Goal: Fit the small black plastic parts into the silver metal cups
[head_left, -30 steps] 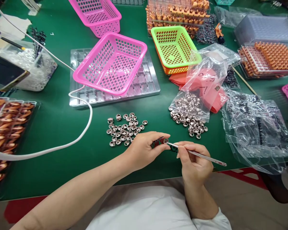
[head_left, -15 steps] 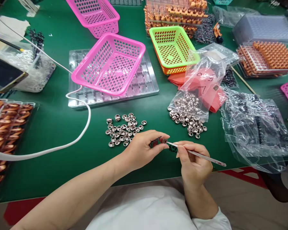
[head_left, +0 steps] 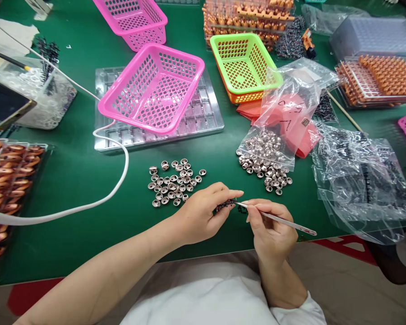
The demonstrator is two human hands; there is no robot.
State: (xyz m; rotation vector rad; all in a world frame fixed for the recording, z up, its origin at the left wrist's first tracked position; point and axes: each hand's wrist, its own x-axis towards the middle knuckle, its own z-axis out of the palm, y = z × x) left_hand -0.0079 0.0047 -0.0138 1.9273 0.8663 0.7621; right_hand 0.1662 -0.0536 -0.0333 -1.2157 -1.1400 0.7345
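My left hand (head_left: 203, 210) is closed around a strip of small black parts (head_left: 225, 205), which shows between thumb and fingers. My right hand (head_left: 274, 230) grips slim silver tweezers (head_left: 287, 221), their tip meeting the strip's right end. Under the tweezers, a few small black pieces (head_left: 242, 210) lie on the table. Left of my hands, several small silver metal cups (head_left: 172, 185) are spread on the green surface. A denser heap of the same cups (head_left: 267, 158) lies beyond my right hand, partly under a clear bag.
A pink basket (head_left: 152, 90) rests on a clear plastic tray (head_left: 206, 122); a white cable (head_left: 122, 171) curves past it. Behind the heap stands a green basket (head_left: 245, 63). Plastic bags (head_left: 368, 180) lie at right, trays of orange parts (head_left: 13, 180) at left.
The metal cup held at my left fingertips half a second ago no longer shows there. The black strip now shows at those fingertips, with the tweezers' tip against it.
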